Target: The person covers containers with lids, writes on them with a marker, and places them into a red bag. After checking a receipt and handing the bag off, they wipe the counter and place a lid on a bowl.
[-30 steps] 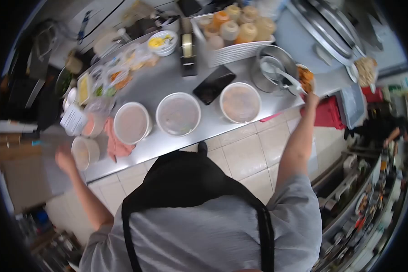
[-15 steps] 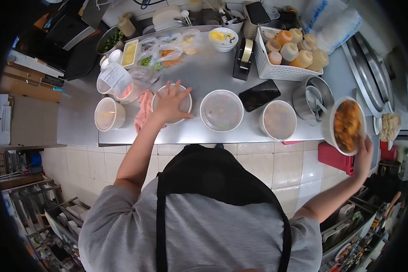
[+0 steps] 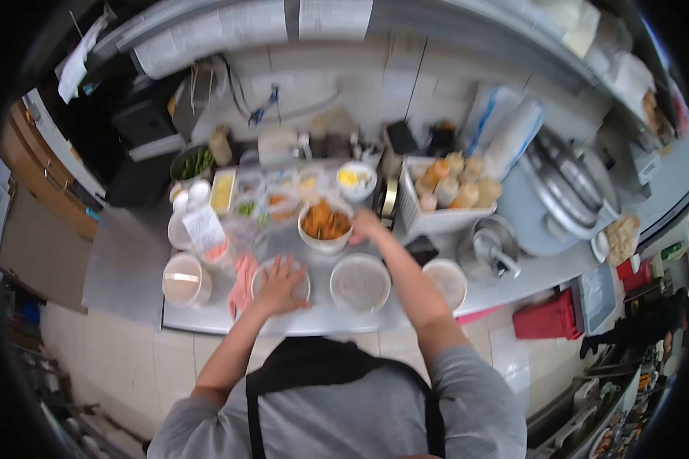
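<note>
My left hand (image 3: 281,287) lies with fingers spread on the lid of a round white container (image 3: 297,274) near the counter's front edge. A pink cloth (image 3: 243,287) is just left of it. My right hand (image 3: 364,226) grips the right side of a white bowl of orange-brown food (image 3: 325,222), behind the front containers. Between my forearms stands a clear-lidded round container (image 3: 360,283). Another lidded container (image 3: 445,283) is partly covered by my right forearm.
Small bags of ingredients (image 3: 279,200) and a bowl with yellow food (image 3: 356,180) stand at the back. A white basket of squeeze bottles (image 3: 448,218), a metal pot (image 3: 488,245) and a tape dispenser (image 3: 389,200) are on the right. A red bin (image 3: 545,317) is below.
My right hand has carried the bowl of orange-brown food from the far right to the counter's middle. The view has tilted up. My left hand remains on the same lid.
</note>
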Demonstrator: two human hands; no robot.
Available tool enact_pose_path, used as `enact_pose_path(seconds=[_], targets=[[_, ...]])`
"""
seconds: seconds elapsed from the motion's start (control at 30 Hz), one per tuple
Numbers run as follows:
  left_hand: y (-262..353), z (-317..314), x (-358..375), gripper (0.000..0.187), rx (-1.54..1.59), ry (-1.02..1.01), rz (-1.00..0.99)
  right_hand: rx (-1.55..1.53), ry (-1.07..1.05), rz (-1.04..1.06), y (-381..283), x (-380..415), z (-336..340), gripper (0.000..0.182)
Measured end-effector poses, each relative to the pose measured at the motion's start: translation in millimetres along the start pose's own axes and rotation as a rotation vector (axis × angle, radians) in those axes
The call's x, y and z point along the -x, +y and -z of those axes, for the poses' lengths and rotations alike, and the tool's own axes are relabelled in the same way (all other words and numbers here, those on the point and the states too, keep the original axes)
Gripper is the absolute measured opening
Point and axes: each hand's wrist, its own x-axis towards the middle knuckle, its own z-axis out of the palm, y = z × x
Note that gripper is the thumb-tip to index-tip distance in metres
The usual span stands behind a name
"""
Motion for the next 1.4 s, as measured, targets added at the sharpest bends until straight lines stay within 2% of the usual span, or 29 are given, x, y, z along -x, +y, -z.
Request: enact_pose_path(seconds=[0.03, 0.07, 0.1, 0.17, 0.2, 0.23, 0.3, 0.33, 0.37, 0.4, 0.5, 0.53, 0.57, 0.67, 0.77, 0.9, 0.93, 0.97, 1.07, 1.1, 1.13, 1.17, 1.23, 1.3, 1.37, 1.4], targets=[[-4.9, 2.0, 0.1, 0.089, 0.058, 0.03, -0.012, -0.183, 0.053, -0.287, -17.6, 5.4, 16.7, 0.033], [-9.1, 5.4, 0.7, 0.085, 0.055, 0.123, -0.042, -0.082, -0.028, -0.291, -38.2, 17.1, 53.4, 0.037], [-13.2, 13.1, 0.5, 0.085, 0.048, 0.153, -0.054, -0.122, 0.044, -0.201, -47.9, 23.1, 81.1, 0.037], [-19.7, 32.5, 2.8, 0.082, 0.073, 0.167, 0.002, -0.373, -0.043, 0.077, -100.9, 70.2, 183.5, 0.031], [-22.9, 43.3, 5.2, 0.078, 0.103, 0.216, -0.008, -0.456, -0.015, 0.229, -124.2, 95.4, 235.2, 0.03], [-29.1, 50.0, 3.2, 0.078, 0.103, 0.23, -0.016, -0.427, 0.079, 0.226, -147.1, 122.4, 289.3, 0.026], [-40.0, 61.7, 0.4, 0.073, 0.165, 0.325, -0.076, -0.344, 0.637, 0.405, -153.5, 131.5, 379.9, 0.019], [-40.6, 68.5, 0.1, 0.073, 0.168, 0.334, -0.078, -0.275, 0.911, 0.382, -161.1, 133.3, 422.8, 0.02], [-40.2, 77.2, -0.2, 0.071, 0.193, 0.351, -0.101, 0.015, 1.096, 0.438, -148.6, 118.8, 477.9, 0.02], [-39.3, 84.2, 0.1, 0.069, 0.219, 0.366, -0.122, 0.238, 1.183, 0.329, -152.8, 112.9, 512.7, 0.022], [-31.2, 97.5, 0.6, 0.068, 0.18, 0.423, -0.163, 0.328, 1.213, 0.409, -143.3, 87.7, 568.1, 0.018], [-28.4, 100.9, 0.8, 0.068, 0.185, 0.427, -0.158, 0.349, 1.062, 0.386, -147.7, 84.7, 576.7, 0.017], [-25.9, 103.8, 1.5, 0.068, 0.187, 0.41, -0.166, 0.367, 0.91, 0.36, -150.1, 81.3, 582.3, 0.015], [-27.2, 103.2, -1.1, 0.068, 0.189, 0.382, -0.168, 0.32, 1.014, 0.295, -169.3, 87.2, 572.4, 0.014], [-32.0, 100.1, -7.9, 0.067, 0.189, 0.362, -0.163, 0.24, 1.072, 0.35, -167.5, 86.4, 565.2, 0.013], [-28.1, 105.0, -14.0, 0.065, 0.22, 0.336, -0.212, 0.377, 0.983, 0.465, -166.3, 88.3, 559.0, 0.01], [-26.1, 106.0, -15.4, 0.065, 0.22, 0.33, -0.211, 0.206, 0.925, 0.402, -168.3, 84.1, 562.1, 0.008], [-23.9, 106.8, -17.0, 0.065, 0.223, 0.34, -0.232, 0.203, 0.922, 0.398, -167.3, 83.8, 563.4, 0.008], [-19.5, 106.7, -24.3, 0.063, 0.236, 0.363, -0.251, 0.148, 1.273, 0.409, -179.6, 95.3, 561.6, 0.008], [-20.8, 104.6, -26.1, 0.063, 0.243, 0.374, -0.246, 0.164, 1.322, 0.457, -185.9, 109.4, 553.4, 0.008], [-24.5, 102.1, -29.9, 0.063, 0.243, 0.356, -0.237, -0.097, 1.282, 0.568, -185.4, 119.4, 548.2, 0.01], [-30.2, 98.6, -35.6, 0.061, 0.287, 0.393, -0.261, -0.209, 1.397, 0.629, -204.4, 135.4, 519.5, 0.008], [-39.9, 89.9, -41.1, 0.057, 0.404, 0.459, -0.282, -0.441, 1.377, 0.89, -193.6, 159.6, 486.3, 0.03], [-48.5, 83.9, -46.0, 0.052, 0.637, 0.464, -0.219, -0.743, 1.414, 0.76, -116.8, 155.4, 464.3, 0.025], [-51.9, 76.8, -53.5, 0.047, 1.023, 0.449, -0.046, -0.652, 1.333, 0.491, -123.7, 145.6, 355.9, 0.03], [-49.9, 69.1, -57.7, 0.045, 1.245, 0.465, 0.068, -0.591, 1.288, 0.529, -107.0, 124.5, 306.5, 0.033]])
